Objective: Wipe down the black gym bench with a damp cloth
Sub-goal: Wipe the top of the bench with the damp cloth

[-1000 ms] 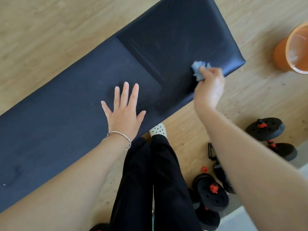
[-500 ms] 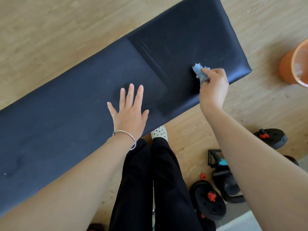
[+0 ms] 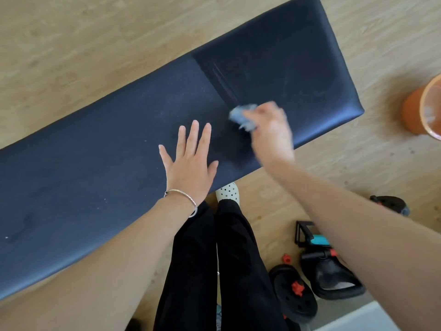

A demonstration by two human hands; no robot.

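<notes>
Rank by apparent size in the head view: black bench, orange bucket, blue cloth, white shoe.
1. black bench, by far the largest.
2. orange bucket, though the frame edge cuts it off.
3. blue cloth and white shoe: about alike. The cloth is blurred and bunched in the right hand, and the shoe is partly hidden, so I won't rank them.

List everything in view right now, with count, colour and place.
bench: one, black, diagonal across the floor
cloth: one, blue-grey, bunched in the right hand, over the bench
bucket: one, orange, floor at the right edge, cut off
weight plates: at least two, black with red collars, floor at lower right
stand: one, black with a teal part, floor beside the plates
floor: light wood, all around
shoe: one, white with holes, by the bench's near edge
trousers: black, bottom centre
bracelet: one, silver, left wrist
left hand: flat on the bench, fingers spread
right hand: grips the cloth, blurred
</notes>
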